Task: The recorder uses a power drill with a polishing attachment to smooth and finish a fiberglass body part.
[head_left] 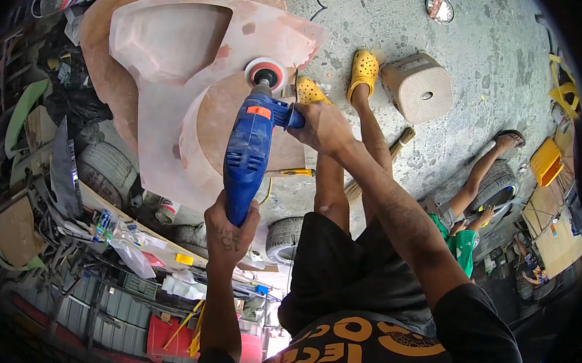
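A blue power drill (248,154) with a round sanding or polishing pad (265,75) on its nose is held in both hands. My left hand (231,236) wraps round its rear grip, and my right hand (324,128) is closed on the side handle (290,116). The pad sits at the edge of a large pale pink and white moulded panel (161,116), which has a deep recess and a curved cutout. Whether the pad spins or presses on the panel, I cannot tell. Beneath the panel lies a brown board (97,67).
My yellow clogs (364,68) stand beside the panel. A beige stool (419,88) and a broom (400,143) are at right, with a yellow-handled tool (297,172) nearer. Tyres (105,171) and scrap crowd the left. Another person in green (463,247) sits at lower right.
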The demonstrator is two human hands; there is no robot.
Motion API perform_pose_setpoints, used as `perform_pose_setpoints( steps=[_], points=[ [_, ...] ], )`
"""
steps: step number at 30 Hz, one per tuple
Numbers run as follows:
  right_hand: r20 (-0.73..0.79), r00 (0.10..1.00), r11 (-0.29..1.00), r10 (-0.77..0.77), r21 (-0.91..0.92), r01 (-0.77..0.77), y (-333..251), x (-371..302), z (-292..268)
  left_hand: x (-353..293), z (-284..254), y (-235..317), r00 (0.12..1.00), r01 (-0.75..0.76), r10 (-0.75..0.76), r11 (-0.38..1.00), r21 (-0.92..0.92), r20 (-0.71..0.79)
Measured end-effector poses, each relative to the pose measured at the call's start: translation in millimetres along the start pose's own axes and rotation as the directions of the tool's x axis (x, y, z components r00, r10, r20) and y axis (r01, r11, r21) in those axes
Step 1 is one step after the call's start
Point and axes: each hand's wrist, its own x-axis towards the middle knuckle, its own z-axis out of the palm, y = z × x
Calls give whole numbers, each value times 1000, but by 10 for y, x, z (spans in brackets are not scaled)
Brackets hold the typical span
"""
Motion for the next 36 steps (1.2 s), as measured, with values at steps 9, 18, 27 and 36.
perform_pose_setpoints(
  steps=[9, 18, 27, 36],
  points=[
    [-15, 1000, 1000, 14, 25, -14, 27, 20, -72, 86, -23, 52, 1000, 9, -10, 999, 38, 24],
    [-5, 999, 999, 40, 7, -40, 90, 22, -93, 116, 33, 86, 997, 60, -63, 996, 64, 43],
    [-72, 997, 999, 37, 31, -35, 196, -9, -141, 160, 95, 215, 998, 14, -21, 994, 110, 60],
    [7, 995, 994, 103, 23, -103, 182, -66, -278, 167, 144, 297, 997, -27, 17, 991, 131, 77]
  ],
)
